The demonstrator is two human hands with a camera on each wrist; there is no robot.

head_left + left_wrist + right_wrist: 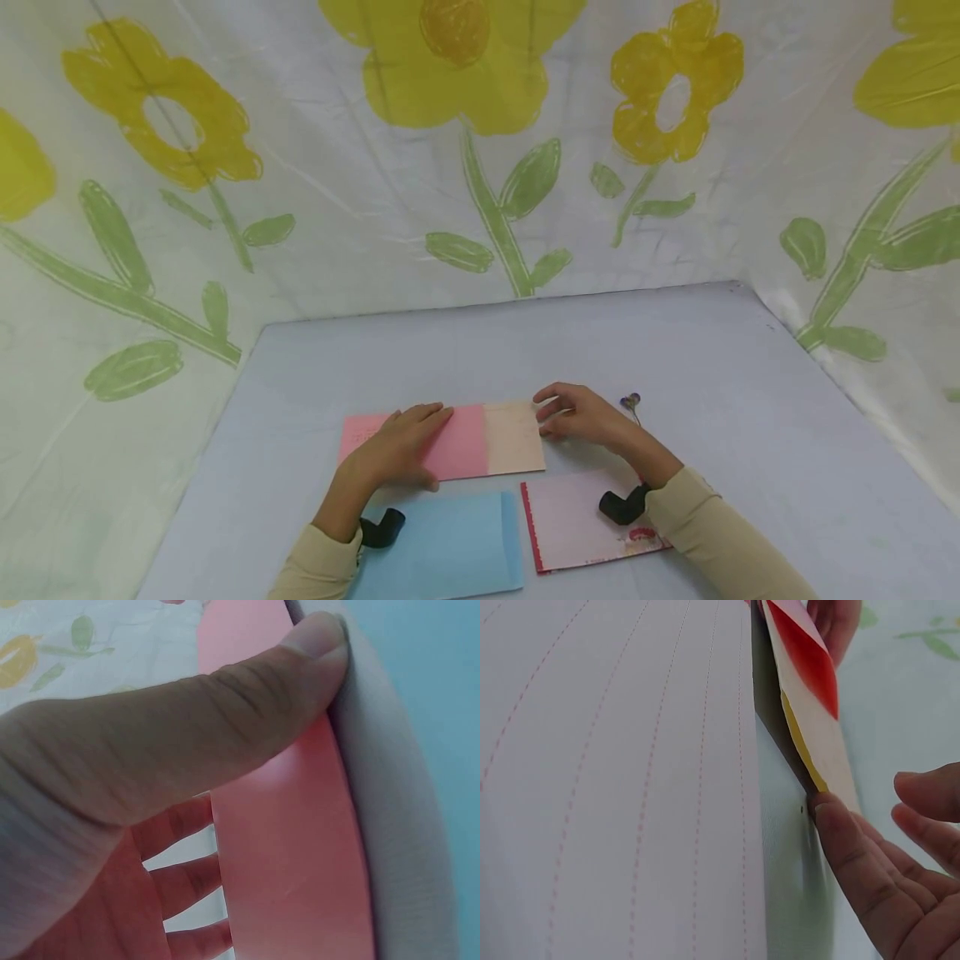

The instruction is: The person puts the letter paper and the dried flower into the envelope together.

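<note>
A pink envelope (465, 442) with red handwriting at its left end lies crosswise on the table, and a cream card (513, 437) sticks out of its right end. My left hand (401, 446) holds the envelope across its width, thumb (247, 705) along the near edge and fingers at the far edge. The envelope's mouth bulges, showing red inside in the right wrist view. At the card's right end is my right hand (581, 417). Its thumb (836, 825) touches the card's near corner, while the other fingers are spread apart from the card.
A light blue envelope (442, 542) lies nearer me, below the left wrist. Beside it is a pale pink sheet (570, 517) with a red border, partly under the right forearm. A small dried flower (632, 402) lies beyond the right wrist. A flower-painted curtain (337, 250) surrounds the table.
</note>
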